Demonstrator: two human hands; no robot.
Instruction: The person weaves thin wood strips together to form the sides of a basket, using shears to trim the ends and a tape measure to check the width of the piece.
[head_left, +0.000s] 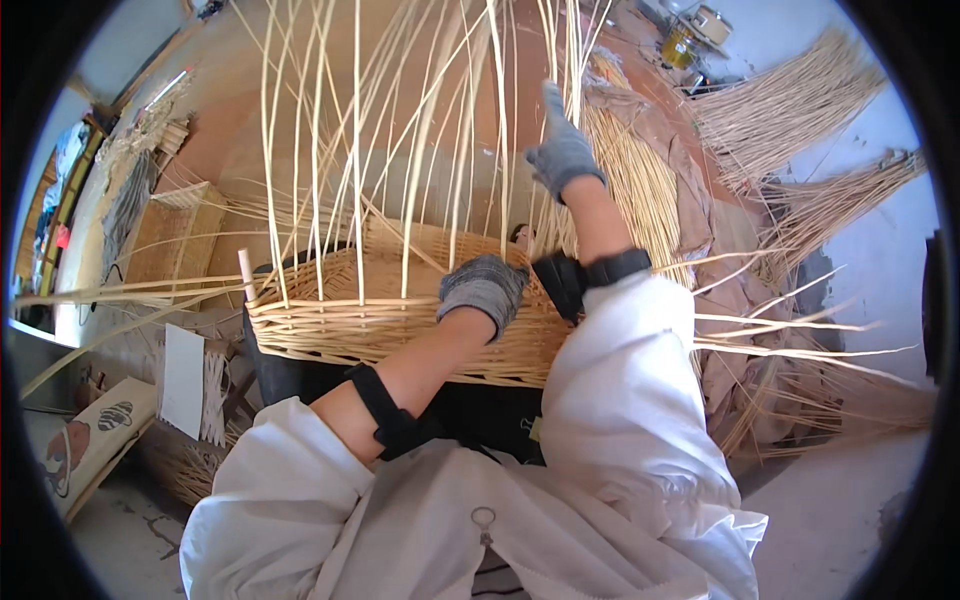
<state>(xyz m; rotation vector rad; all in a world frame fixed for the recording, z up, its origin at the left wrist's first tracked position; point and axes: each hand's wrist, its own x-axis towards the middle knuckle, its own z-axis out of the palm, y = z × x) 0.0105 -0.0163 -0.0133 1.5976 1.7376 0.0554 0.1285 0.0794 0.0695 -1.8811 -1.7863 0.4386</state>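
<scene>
White jacket (420, 525), mine, full sleeves; metal ring pull (484, 517) at the front. Forearm straps (378, 400), black: 2, 1 to each arm.

Woven basket (340, 325), 1, pale wicker, rectangular: directly before me, its near wall running across my front. Black support (310, 373) beneath it. Tall pale rods (357, 150), many, uncounted: upright above the basket, some crossing; others project sideways, left and right. Peg (246, 272), 1, short, pale: upright at the near left corner.

Left grip (484, 290), grey glove: curled at the near rim, against the basket; fingertips hidden, so I cannot tell whether it is closed on anything. Right grip (563, 155), grey glove: raised at the right of the tall rods, forefinger pointing up alongside them; whether I have a rod held there, I cannot tell.

Pale rod bundle (630, 180), 1: right of the basket, beside a crumpled brown sheet (697, 215). Darker bundles (785, 105): 2, farther right. Tan box (175, 240), 1: beyond the basket's left end. White panel (182, 380), 1: left, nearer me.
</scene>
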